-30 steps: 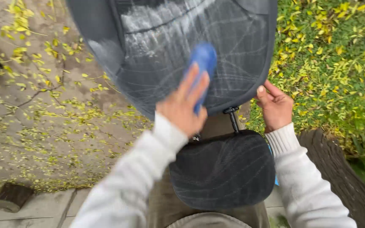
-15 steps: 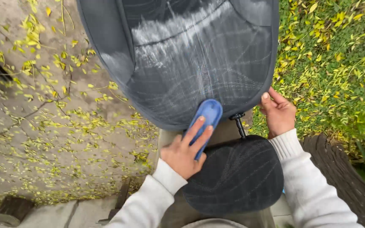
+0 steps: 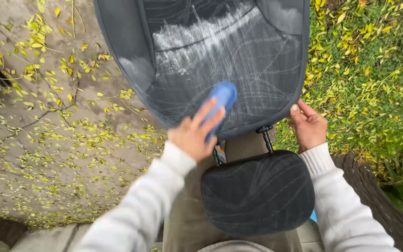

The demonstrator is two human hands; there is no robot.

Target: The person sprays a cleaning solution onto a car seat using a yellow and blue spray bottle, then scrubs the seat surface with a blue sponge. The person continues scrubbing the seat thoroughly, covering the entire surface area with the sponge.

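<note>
A dark grey car seat back (image 3: 201, 56) stands in front of me, streaked with white foam and scrub lines. Its padded headrest (image 3: 257, 193) sits nearest me on two metal posts. My left hand (image 3: 194, 133) grips a blue brush (image 3: 220, 100) pressed against the lower part of the seat back, blurred by motion. My right hand (image 3: 309, 123) holds the seat back's lower right edge, thumb on top of the fabric. Both arms wear light grey sleeves.
Cracked concrete (image 3: 38, 140) strewn with small yellow leaves lies to the left. Green ground cover with yellow leaves (image 3: 369, 79) fills the right. A dark wooden border (image 3: 374, 200) runs along the lower right. A stone edge (image 3: 38, 235) sits at bottom left.
The left hand swept the blue brush down the seat back and has come back up toward its middle. The right hand stayed on the seat's edge.
</note>
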